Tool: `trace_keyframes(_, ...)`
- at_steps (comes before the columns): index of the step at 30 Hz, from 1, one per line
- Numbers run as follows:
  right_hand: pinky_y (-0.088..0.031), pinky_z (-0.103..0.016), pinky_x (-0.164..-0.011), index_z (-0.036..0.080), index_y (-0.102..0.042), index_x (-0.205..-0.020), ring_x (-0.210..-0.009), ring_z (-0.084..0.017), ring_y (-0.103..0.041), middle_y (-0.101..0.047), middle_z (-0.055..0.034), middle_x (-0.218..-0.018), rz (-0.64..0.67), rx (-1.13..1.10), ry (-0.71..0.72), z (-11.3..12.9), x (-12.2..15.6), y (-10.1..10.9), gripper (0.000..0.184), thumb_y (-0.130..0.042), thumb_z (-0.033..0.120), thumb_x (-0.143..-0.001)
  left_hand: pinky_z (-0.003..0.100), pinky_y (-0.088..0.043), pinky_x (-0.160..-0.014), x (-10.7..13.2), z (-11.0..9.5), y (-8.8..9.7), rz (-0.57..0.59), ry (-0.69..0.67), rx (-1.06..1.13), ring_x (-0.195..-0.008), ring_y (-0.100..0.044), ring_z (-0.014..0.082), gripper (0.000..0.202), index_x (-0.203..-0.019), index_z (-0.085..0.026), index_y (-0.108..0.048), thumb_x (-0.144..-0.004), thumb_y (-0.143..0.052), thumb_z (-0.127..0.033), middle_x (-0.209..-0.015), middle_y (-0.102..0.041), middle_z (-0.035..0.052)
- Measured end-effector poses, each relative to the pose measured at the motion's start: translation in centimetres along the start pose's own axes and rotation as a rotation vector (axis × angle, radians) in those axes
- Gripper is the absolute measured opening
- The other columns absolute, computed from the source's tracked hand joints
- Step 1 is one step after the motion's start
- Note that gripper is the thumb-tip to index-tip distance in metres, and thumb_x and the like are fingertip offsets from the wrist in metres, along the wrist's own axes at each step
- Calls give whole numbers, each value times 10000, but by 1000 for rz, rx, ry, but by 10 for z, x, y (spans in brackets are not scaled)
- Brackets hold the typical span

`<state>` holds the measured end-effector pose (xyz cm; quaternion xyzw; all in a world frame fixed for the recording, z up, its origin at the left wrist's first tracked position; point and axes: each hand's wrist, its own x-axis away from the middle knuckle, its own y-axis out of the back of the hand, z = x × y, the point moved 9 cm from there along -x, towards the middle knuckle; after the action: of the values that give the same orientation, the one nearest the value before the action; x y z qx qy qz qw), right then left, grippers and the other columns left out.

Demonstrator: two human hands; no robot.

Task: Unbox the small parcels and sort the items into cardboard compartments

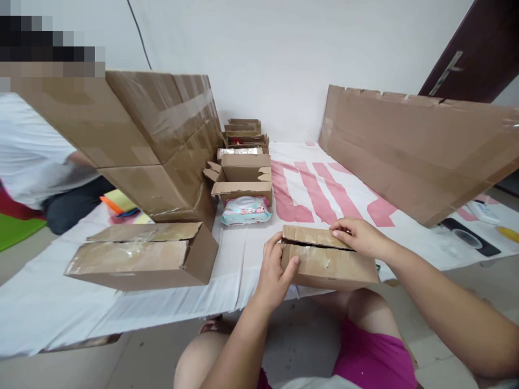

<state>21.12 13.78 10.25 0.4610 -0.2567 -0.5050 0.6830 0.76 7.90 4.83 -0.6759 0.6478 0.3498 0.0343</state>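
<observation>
A small brown cardboard box point(330, 265) sits at the near table edge, its two top flaps almost meeting with a dark gap between them. My left hand point(278, 270) grips its left end, thumb on the near flap and fingers around the side. At the right, my right hand point(354, 237) holds the far flap point(306, 235) by its edge, fingers bent over it. What lies inside the box is hidden. Just beyond it is a pack of wet wipes point(246, 210), in front of an open cardboard box point(242, 174).
Another flapped box point(138, 256) stands left. Stacked cartons point(162, 119) wall off the left side, where a person in a white top point(36, 151) sits. A tall cardboard panel point(409, 146) stands right, near a tape roll point(466, 237). Several open boxes point(243, 129) line the back.
</observation>
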Motion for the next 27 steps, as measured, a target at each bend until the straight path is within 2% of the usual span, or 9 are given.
trace_keyframes(3, -471, -285, -628, 228, -662, -783, -695, -159, -630, -704, 7, -785, 40, -23, -74, -6, -8, -1, 149, -537, 295, -830, 465, -376, -1047, 0, 0, 0, -5, -2, 7, -1264, -428, 273, 266, -1122, -181, -521, -908, -514, -341, -1333, -450, 150)
trace_keyframes(6, -450, -278, -632, 222, -637, -748, -688, -153, -610, -684, 14, -753, 28, -14, -85, -4, -12, 0, 125, -551, 276, -821, 467, -376, -1048, -1, 1, -1, 0, 1, 13, -1264, -427, 271, 272, -1130, -181, -516, -911, -510, -343, -1329, -450, 151)
trace_keyframes(11, -445, -301, -682, 208, -553, -745, -746, -172, -585, -634, -25, -783, -79, 141, 60, 11, -11, 0, 132, -481, 181, -852, 464, -385, -1040, -2, 0, -1, -7, -3, 4, -1257, -433, 269, 273, -1134, -181, -510, -913, -504, -341, -1318, -457, 154)
trace_keyframes(20, -441, -336, -685, 214, -489, -787, -766, -203, -535, -571, -55, -802, -235, 269, 220, 19, 1, -4, 144, -409, 167, -898, 456, -392, -1036, 0, -1, -1, 3, -5, -18, -1250, -442, 263, 204, -1043, -181, -524, -911, -506, -335, -1312, -468, 152)
trace_keyframes(24, -448, -344, -704, 214, -507, -796, -771, -198, -534, -578, -54, -800, -239, 217, 278, 32, 7, 2, 150, -417, 183, -912, 465, -388, -1042, -1, -1, 0, -4, -1, -18, -1262, -438, 271, 209, -1052, -179, -529, -905, -513, -327, -1321, -471, 154)
trace_keyframes(27, -466, -333, -722, 208, -553, -831, -792, -183, -557, -609, -47, -818, -171, 94, 338, 43, 12, 0, 134, -449, 200, -917, 469, -384, -1047, -2, 0, 0, -1, 8, -3, -1265, -438, 274, 218, -1063, -182, -532, -901, -520, -328, -1324, -472, 151)
